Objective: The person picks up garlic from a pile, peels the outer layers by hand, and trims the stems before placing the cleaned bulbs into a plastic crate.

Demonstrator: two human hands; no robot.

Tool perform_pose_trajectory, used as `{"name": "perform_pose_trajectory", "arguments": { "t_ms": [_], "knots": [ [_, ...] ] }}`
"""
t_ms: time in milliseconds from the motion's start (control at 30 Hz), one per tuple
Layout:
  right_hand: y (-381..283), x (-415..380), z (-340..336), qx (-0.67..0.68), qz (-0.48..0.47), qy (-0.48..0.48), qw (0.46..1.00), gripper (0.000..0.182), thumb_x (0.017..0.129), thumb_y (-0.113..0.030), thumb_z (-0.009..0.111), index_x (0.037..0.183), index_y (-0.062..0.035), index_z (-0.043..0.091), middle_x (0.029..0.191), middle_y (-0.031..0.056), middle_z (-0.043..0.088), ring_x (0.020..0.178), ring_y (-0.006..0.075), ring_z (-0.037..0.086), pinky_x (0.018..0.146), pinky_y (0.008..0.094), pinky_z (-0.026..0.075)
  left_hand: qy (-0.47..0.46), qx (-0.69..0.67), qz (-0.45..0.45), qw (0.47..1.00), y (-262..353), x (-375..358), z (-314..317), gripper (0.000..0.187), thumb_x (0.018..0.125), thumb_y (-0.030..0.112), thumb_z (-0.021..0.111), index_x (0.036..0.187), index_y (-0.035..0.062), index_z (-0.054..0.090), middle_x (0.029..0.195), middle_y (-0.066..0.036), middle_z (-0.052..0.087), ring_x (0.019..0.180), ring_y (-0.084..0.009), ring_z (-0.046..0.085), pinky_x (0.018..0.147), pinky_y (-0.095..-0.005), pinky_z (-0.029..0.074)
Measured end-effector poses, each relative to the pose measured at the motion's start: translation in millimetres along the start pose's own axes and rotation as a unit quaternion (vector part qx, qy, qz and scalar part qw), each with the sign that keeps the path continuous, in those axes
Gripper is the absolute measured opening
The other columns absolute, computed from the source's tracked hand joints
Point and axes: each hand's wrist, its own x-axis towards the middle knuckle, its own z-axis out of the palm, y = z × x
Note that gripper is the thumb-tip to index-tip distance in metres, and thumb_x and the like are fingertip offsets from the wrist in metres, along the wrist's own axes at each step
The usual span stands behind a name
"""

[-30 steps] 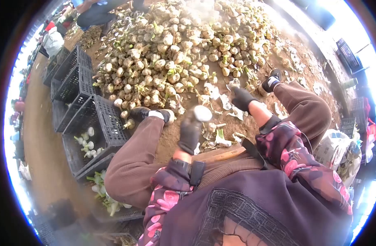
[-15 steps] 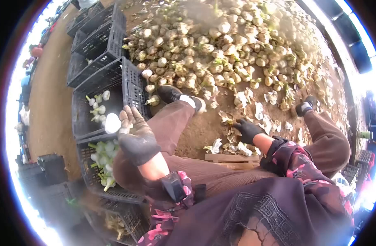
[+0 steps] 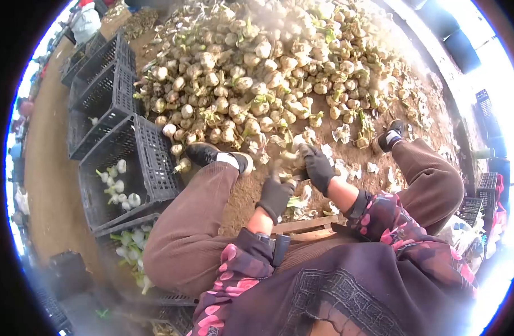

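Note:
My left hand [image 3: 275, 196], in a dark glove, is closed in front of my lap, with its fingers blurred. Close beside it on the right, my right hand [image 3: 318, 169] is gloved too, its fingers curled. A pale brownish bulb [image 3: 290, 159], smeared by motion, lies between the fingertips of both hands; which hand grips it is unclear. Something small and dark shows between the hands, too blurred to name. Beyond them spreads a large heap of garlic-like bulbs [image 3: 243, 84] with dry skins and stems.
On the left, a black crate [image 3: 156, 159] holds several white bulbs [image 3: 114, 182]. A nearer crate has trimmed bulbs with green stems [image 3: 135, 252]. More crates [image 3: 100, 84] stand behind. Loose skins [image 3: 341, 133] litter the ground. A wooden board [image 3: 304, 225] lies before my lap.
My left hand has moved from beside the crates to the middle, and the white bulb near it is no longer there. My right hand has risen slightly toward it. The view has shifted.

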Motion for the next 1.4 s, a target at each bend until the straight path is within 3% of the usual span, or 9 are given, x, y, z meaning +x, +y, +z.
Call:
{"name": "perform_pose_trajectory", "arguments": {
  "t_ms": [67, 133, 300, 467, 733, 1033, 1133, 1267, 1400],
  "knots": [
    [-5, -17, 14, -0.064, -0.128, -0.053, 0.988, 0.027, 0.094, -0.031, 0.050, 0.104, -0.0079, 0.061, 0.079, 0.0028, 0.061, 0.066, 0.0122, 0.060, 0.053, 0.0258, 0.049, 0.044, -0.082, 0.071, 0.993, -12, 7, 13, 0.032, 0.086, 0.007, 0.054, 0.117, 0.0030, 0.050, 0.071, -0.002, 0.057, 0.056, -0.0058, 0.048, 0.045, -0.0207, 0.036],
    [-26, -40, 8, -0.037, 0.035, -0.094, 0.994, 0.027, 0.092, -0.024, 0.057, 0.112, -0.0066, 0.057, 0.088, 0.0030, 0.062, 0.076, 0.0103, 0.060, 0.063, 0.0247, 0.049, 0.106, -0.180, 0.067, 0.976, -5, 7, 7, 0.018, 0.090, 0.010, 0.050, 0.104, 0.0038, 0.059, 0.068, -0.001, 0.057, 0.056, -0.0067, 0.050, 0.045, -0.0220, 0.037],
    [-34, -59, -10, -0.118, -0.226, -0.197, 0.947, 0.046, 0.079, -0.010, 0.070, 0.121, -0.0044, 0.051, 0.105, 0.0105, 0.060, 0.086, 0.0196, 0.061, 0.074, 0.0305, 0.049, -0.039, -0.443, 0.036, 0.895, 33, -15, -7, 0.026, 0.094, 0.025, 0.049, 0.089, 0.0024, 0.062, 0.065, -0.005, 0.062, 0.050, -0.0100, 0.052, 0.047, -0.0228, 0.041],
    [-66, -90, -17, -0.379, -0.392, -0.125, 0.829, 0.054, 0.074, -0.008, 0.074, 0.122, -0.0038, 0.050, 0.098, 0.0092, 0.059, 0.086, 0.0149, 0.058, 0.076, 0.0288, 0.048, -0.014, -0.273, 0.066, 0.960, 39, -24, 0, 0.020, 0.091, 0.023, 0.055, 0.090, 0.0036, 0.062, 0.068, -0.001, 0.057, 0.058, -0.0086, 0.054, 0.050, -0.0242, 0.043],
    [-49, -75, -27, -0.151, -0.271, -0.113, 0.944, 0.055, 0.074, -0.019, 0.076, 0.121, -0.0032, 0.052, 0.099, 0.0130, 0.062, 0.084, 0.0210, 0.061, 0.077, 0.0304, 0.049, -0.136, -0.452, 0.083, 0.878, 65, -39, -8, 0.024, 0.089, 0.012, 0.052, 0.111, 0.0027, 0.053, 0.099, -0.007, 0.061, 0.094, -0.0192, 0.059, 0.084, -0.0325, 0.046],
    [-69, -100, -5, -0.409, -0.512, -0.050, 0.753, 0.041, 0.079, -0.017, 0.071, 0.115, -0.0043, 0.054, 0.107, 0.0143, 0.058, 0.093, 0.0306, 0.058, 0.080, 0.0359, 0.049, 0.000, -0.271, 0.128, 0.954, 34, -18, 1, 0.027, 0.088, 0.005, 0.049, 0.114, -0.0023, 0.050, 0.097, -0.008, 0.061, 0.082, -0.0128, 0.060, 0.071, -0.0267, 0.050],
    [-43, -81, -6, -0.020, -0.216, -0.121, 0.969, 0.030, 0.084, -0.014, 0.067, 0.106, 0.0002, 0.053, 0.101, 0.0111, 0.060, 0.082, 0.0229, 0.061, 0.073, 0.0309, 0.051, 0.023, -0.317, 0.134, 0.939, 42, -23, 2, 0.039, 0.086, -0.002, 0.048, 0.124, -0.0012, 0.041, 0.098, -0.007, 0.060, 0.083, -0.0126, 0.059, 0.072, -0.0258, 0.050],
    [-43, -74, -12, 0.254, 0.049, -0.196, 0.946, 0.027, 0.095, -0.028, 0.049, 0.095, -0.0012, 0.053, 0.077, 0.0044, 0.060, 0.065, 0.0113, 0.058, 0.059, 0.0234, 0.047, 0.008, -0.314, 0.134, 0.940, 61, -29, 1, 0.053, 0.083, -0.007, 0.046, 0.134, 0.0027, 0.032, 0.105, -0.008, 0.058, 0.091, -0.0143, 0.059, 0.077, -0.0248, 0.049],
    [-36, -70, 5, -0.144, -0.194, 0.039, 0.970, 0.031, 0.094, -0.031, 0.048, 0.094, -0.0012, 0.056, 0.069, 0.0044, 0.059, 0.060, 0.0149, 0.058, 0.054, 0.0292, 0.046, 0.125, 0.093, 0.402, 0.902, 60, -28, 5, 0.055, 0.082, -0.008, 0.045, 0.135, 0.0035, 0.034, 0.122, -0.011, 0.050, 0.106, -0.0181, 0.055, 0.085, -0.0260, 0.047]
  ]
}}
